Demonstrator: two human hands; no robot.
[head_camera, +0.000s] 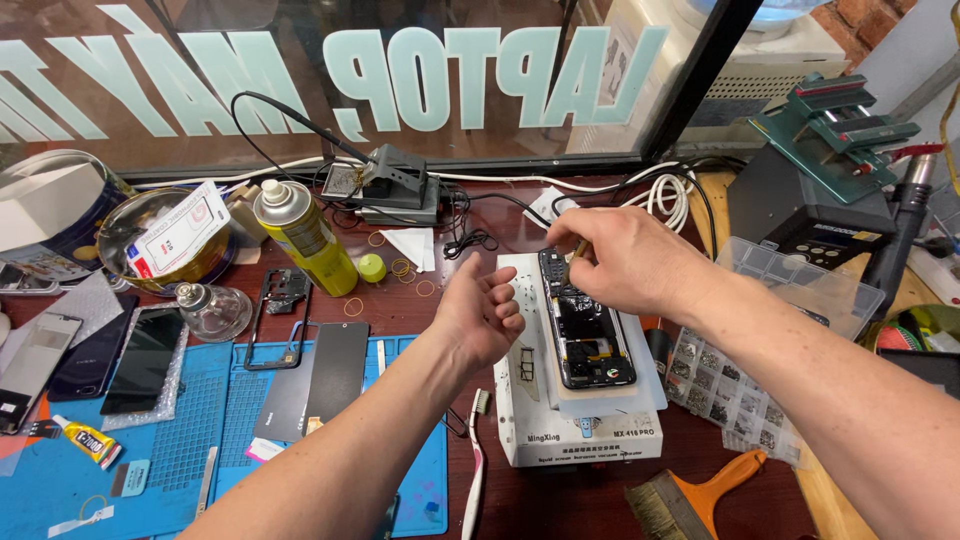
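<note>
Lying opened on a white box (575, 440), the phone (585, 325) is probed by the right hand (620, 260), pinching what looks like a thin tool. Left hand (482, 315) hovers loosely curled, empty. Slipping could scratch exposed parts.

1. Phone (585, 335): opened, back cover off, dark internals and boards exposed. It lies flat, lengthwise, top end pointing away, on a white box (575, 430) on the counter.
2. Tool (577, 250): thin, yellowish shaft, tilted, its tip at the phone's top end. Its upper part is hidden in the fingers (590, 262) holding it.
</note>
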